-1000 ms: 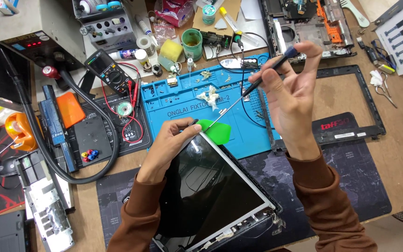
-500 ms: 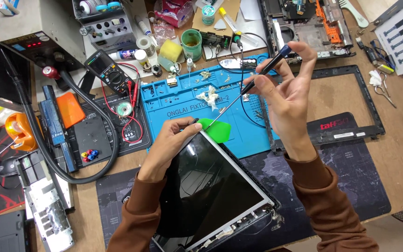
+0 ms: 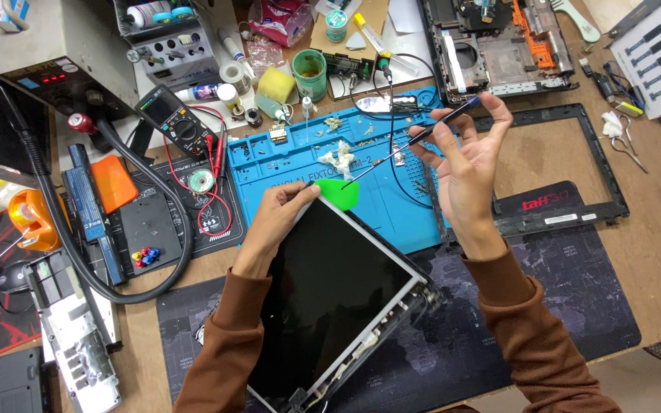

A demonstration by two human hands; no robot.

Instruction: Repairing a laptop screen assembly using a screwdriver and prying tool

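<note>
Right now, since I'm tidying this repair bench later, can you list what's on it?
flat dark screen panel with metal frame: one, black, front centre
green plastic pick: one, at the panel's top corner
blue silicone work mat: one, behind the panel
black multimeter with red leads: one, left of the mat
thin black screwdriver: one, above the mat
black plastic bezel frame: one, right
left hand: on the pick and panel corner
right hand: raised, grip on the screwdriver
</note>
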